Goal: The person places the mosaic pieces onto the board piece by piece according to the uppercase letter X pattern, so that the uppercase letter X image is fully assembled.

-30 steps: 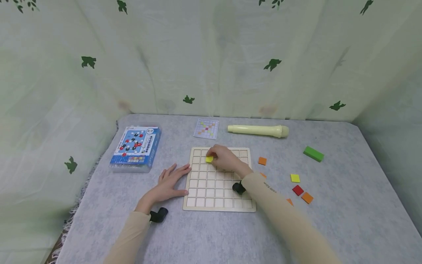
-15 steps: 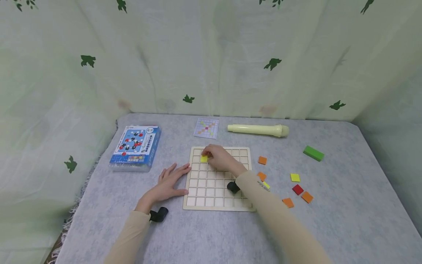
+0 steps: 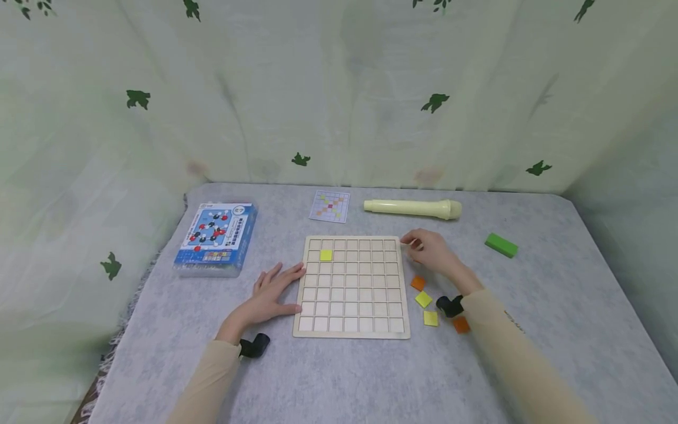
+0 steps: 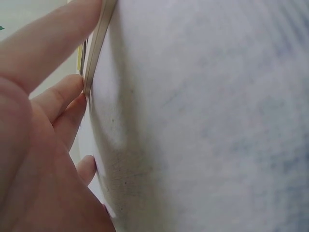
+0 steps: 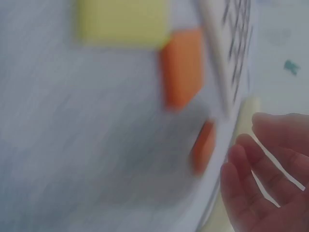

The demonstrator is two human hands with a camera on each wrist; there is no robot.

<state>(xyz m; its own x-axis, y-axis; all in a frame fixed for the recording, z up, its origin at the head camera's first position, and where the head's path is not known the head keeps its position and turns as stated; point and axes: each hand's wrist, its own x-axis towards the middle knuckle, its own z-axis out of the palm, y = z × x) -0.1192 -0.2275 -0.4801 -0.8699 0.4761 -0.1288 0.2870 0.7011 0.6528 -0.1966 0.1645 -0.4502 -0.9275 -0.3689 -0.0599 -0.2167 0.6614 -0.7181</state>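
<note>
A square wooden grid board (image 3: 352,287) lies flat on the cloth. One yellow tile (image 3: 326,255) sits in a cell near its upper left. My left hand (image 3: 272,297) has its fingers spread, and the thumb and fingertips touch the board's left edge; the left wrist view shows fingers (image 4: 58,96) against that edge. Beyond the board's right edge my right hand (image 3: 431,254) is loosely bent with nothing in it. In the right wrist view it hovers near an orange tile (image 5: 203,147). Another orange tile (image 3: 418,283) and two yellow tiles, one here (image 3: 423,299), lie nearby.
A printed pattern card (image 3: 329,206) and a pale yellow microphone-shaped stick (image 3: 412,208) lie behind the board. At left is a blue box (image 3: 215,239) with molecule pictures. A green block (image 3: 501,245) lies at right. An orange tile (image 3: 461,324) is near the right wrist.
My right hand has let go of the yellow tile, leaving it in its cell, and has moved right, off the board. My left hand has stayed at the board's edge.
</note>
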